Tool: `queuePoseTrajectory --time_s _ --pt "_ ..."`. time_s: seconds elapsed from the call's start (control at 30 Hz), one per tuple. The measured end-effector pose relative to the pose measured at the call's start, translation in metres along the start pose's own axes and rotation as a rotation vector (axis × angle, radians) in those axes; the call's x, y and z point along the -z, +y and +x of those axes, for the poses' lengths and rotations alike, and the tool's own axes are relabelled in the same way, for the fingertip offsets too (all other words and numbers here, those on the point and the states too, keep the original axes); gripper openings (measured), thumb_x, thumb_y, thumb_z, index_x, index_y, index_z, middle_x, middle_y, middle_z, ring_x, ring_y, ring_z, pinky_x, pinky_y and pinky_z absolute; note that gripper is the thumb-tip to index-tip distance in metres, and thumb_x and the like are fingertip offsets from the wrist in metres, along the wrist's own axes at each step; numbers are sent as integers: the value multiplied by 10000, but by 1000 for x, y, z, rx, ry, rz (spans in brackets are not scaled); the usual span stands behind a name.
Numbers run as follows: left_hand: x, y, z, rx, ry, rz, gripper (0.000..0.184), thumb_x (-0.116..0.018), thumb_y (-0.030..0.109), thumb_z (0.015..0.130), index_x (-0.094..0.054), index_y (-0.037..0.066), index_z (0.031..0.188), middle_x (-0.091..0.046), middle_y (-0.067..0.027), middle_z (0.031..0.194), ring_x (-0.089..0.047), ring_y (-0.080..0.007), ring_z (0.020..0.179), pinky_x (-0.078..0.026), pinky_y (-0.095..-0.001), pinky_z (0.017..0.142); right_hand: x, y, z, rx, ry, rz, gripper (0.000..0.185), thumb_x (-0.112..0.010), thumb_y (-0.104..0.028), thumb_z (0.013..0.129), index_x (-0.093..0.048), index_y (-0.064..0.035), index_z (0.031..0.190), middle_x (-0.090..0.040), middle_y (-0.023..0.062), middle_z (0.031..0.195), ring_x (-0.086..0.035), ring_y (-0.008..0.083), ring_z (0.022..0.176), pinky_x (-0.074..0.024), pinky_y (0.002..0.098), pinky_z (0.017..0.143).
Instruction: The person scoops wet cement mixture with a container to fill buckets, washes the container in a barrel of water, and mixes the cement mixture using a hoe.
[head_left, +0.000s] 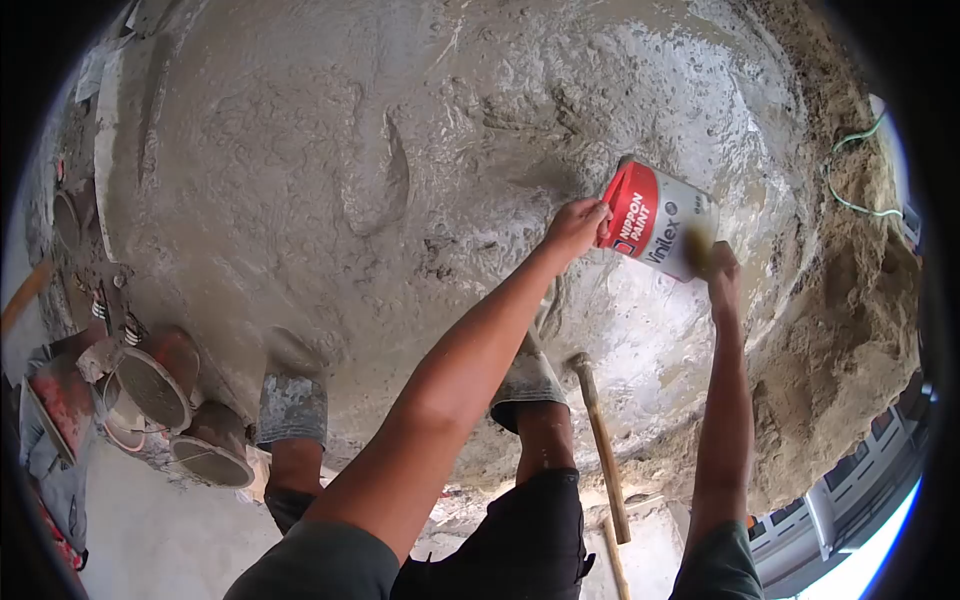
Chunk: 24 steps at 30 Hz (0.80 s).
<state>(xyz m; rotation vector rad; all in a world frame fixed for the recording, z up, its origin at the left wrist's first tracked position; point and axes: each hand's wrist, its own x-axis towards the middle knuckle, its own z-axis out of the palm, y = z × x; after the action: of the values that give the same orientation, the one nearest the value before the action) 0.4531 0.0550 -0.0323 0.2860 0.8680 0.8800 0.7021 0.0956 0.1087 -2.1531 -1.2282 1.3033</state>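
Observation:
A red and white paint bucket (655,218), marked Nippon Paint and Vinilex, is tilted on its side over wet grey mortar (300,170). My left hand (578,232) grips its red rim end, fingers closed. At the other end, my right hand (722,268) is closed against the bucket's lower edge, by a blurred yellowish-brown patch. The bucket's inside is hidden. Below the bucket, a wooden handle (602,450) lies from the mortar toward the pale floor.
Mortar-smeared buckets (155,385) stand at the lower left, near a person in grey clothing (65,450). Rough sand (840,370) borders the mortar on the right, with a green cord (845,205) above. My boots stand in the mortar's near edge.

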Motion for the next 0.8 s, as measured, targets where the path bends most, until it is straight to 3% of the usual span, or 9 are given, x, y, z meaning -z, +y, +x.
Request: queuePoseTrajectory --time_s 0.07,0.1,0.17,0.2,0.23,0.3,0.37,0.6,0.8 --pt "-26 -35 64 40 25 28 264 -485 224 1037 -618 42 901 -584 -13 709 -571 -103 658 -470 -277 617 35 57 66 -159 174 28 277 -724 -327 874 -584 -94 930 -621 47 976 -587 140 905 -499 335 789" --pt "-29 -42 79 43 58 65 255 -499 231 1023 -622 43 904 -589 -15 697 -555 -102 623 -463 -279 600 24 51 83 -282 286 -31 537 -692 -540 844 -574 -90 1112 -560 108 1193 -539 220 1136 -487 451 857" --pt "-16 -56 82 25 155 91 241 -500 215 1012 -602 49 870 -549 2 673 -524 -99 595 -447 -275 583 -24 38 101 -286 291 -148 1021 -676 -703 763 -339 -76 1496 -330 189 1461 -361 390 1363 -430 607 969" --pt "5 -69 83 -8 167 92 237 -499 212 1011 -595 52 864 -534 10 672 -515 -96 599 -443 -270 588 -49 40 112 -252 226 -182 1211 -695 -774 679 -197 -85 1541 -142 160 1569 -273 416 1408 -384 687 997" --pt "29 -77 74 -38 183 95 233 -497 209 1009 -587 56 859 -518 18 671 -506 -94 602 -438 -266 593 -70 62 136 -294 252 -254 1316 -720 -793 621 -128 -101 1571 -107 206 1570 -226 432 1431 -391 676 1010" --pt "88 -53 20 68 186 -98 231 -492 221 1014 -557 77 846 -459 36 674 -484 -97 641 -431 -269 663 -139 68 139 -222 464 -526 1384 -777 -798 497 -216 -83 1541 -217 284 1513 -301 444 1405 -410 515 1074" --pt "136 -33 -22 88 157 -54 238 -482 243 1020 -539 90 846 -438 38 691 -479 -107 694 -410 -278 727 -200 27 100 -297 483 -614 1354 -784 -786 505 -245 -77 1525 -317 281 1468 -369 450 1358 -392 484 1092" --pt "227 27 -133 206 191 -101 244 -468 247 1025 -515 104 832 -422 31 701 -475 -125 751 -399 -283 796 -316 40 17 -239 480 -548 1292 -757 -786 568 -307 20 1472 -391 307 1408 -399 445 1325 -353 504 1110" --pt "350 100 -266 217 318 -123 235 -483 217 1023 -557 92 839 -449 48 699 -459 -94 706 -379 -262 722 -478 -34 -105 -426 470 -476 1237 -779 -747 585 -302 -28 1471 -422 288 1358 -455 438 1266 -379 496 1082"
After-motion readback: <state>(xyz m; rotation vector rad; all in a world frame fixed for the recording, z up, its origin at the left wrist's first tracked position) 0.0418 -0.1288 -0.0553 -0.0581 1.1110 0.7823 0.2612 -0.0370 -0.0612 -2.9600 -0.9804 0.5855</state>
